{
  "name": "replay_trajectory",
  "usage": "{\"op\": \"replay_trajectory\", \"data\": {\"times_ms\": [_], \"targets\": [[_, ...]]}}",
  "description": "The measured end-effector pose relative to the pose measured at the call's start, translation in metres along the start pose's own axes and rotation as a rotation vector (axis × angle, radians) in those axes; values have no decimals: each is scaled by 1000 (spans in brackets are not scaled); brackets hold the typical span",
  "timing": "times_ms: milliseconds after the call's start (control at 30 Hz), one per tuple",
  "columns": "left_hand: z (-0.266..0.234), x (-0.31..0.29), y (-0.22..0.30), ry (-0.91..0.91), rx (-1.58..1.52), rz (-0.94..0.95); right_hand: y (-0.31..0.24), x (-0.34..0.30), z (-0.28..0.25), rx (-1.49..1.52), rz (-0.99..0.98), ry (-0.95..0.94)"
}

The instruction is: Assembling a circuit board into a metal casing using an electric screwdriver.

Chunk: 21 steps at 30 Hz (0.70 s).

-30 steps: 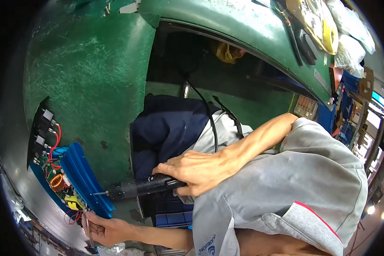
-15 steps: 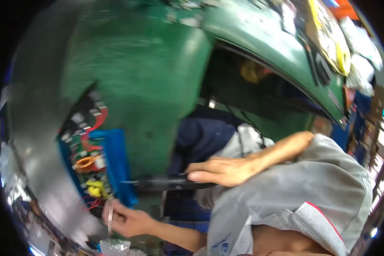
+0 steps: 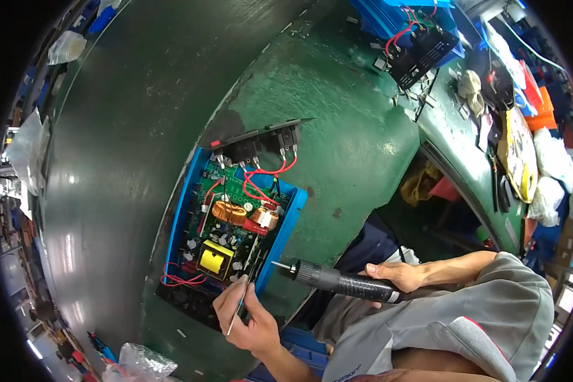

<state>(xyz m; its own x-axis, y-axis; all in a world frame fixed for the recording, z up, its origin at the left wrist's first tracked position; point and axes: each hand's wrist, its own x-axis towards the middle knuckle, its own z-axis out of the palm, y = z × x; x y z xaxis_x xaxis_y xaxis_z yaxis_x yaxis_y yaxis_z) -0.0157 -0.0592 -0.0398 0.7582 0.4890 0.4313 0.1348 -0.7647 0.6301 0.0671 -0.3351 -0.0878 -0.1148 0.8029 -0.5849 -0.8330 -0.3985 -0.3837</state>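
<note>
My left hand point(image 3: 251, 321) pinches slim metal tweezers point(image 3: 236, 313) at the near edge of an open blue case point(image 3: 291, 213). The tweezers point into the case, but I cannot tell whether their tips grip anything. Inside sits a green circuit board point(image 3: 235, 183) with a yellow transformer point(image 3: 212, 260), copper coils point(image 3: 229, 213) and several small parts. Red wires join it to a black end panel point(image 3: 261, 141) tilted at the far end. My right hand point(image 3: 398, 277) is wrapped round a black electric screwdriver point(image 3: 344, 282), its bit just right of the case wall.
Another black panel point(image 3: 422, 57) with red wires rests by blue cases point(image 3: 379, 19) at the far right. Small metal pieces point(image 3: 420, 97) lie near it. Plastic bags point(image 3: 547, 200) and a yellow item point(image 3: 517, 156) line the right bench. A grey metal strip point(image 3: 102, 210) runs along the left.
The view has swung, so the case sits nearer its middle and appears sharper. Both hands keep their tools, and the tweezers now reach over the near end of the case.
</note>
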Motion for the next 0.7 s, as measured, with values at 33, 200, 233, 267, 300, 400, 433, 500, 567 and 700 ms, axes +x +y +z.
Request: {"op": "replay_trajectory", "data": {"times_ms": [33, 200, 233, 267, 300, 400, 433, 500, 567, 700], "targets": [[-1, 2, -2, -36, 5, 37, -2, 1, -1, -3, 13, 12], [-2, 3, -8, -52, 2, 52, 3, 8, -4, 240, 24, -124], [-1, 3, -8, -44, 4, 51, 5, 9, -3, 246, 22, -119], [-1, 4, -8, -37, 5, 51, 7, 9, -2, 245, -1, -119], [1, 3, -7, -42, 1, 55, 8, 8, -1, 242, -24, -120], [6, 2, -4, -34, -20, 48, -2, -1, 4, -63, -151, -32], [7, 2, -2, -32, -14, 37, -8, -6, 9, -52, -140, 7], [6, -2, 1, -32, -37, 13, -8, -9, 13, -97, -169, 18], [3, -3, 6, 160, -272, -87, -9, -7, 16, -113, -159, 19], [-117, 4, -77, 817, 823, 646, 0, 1, 9, -222, -174, 4]]}}
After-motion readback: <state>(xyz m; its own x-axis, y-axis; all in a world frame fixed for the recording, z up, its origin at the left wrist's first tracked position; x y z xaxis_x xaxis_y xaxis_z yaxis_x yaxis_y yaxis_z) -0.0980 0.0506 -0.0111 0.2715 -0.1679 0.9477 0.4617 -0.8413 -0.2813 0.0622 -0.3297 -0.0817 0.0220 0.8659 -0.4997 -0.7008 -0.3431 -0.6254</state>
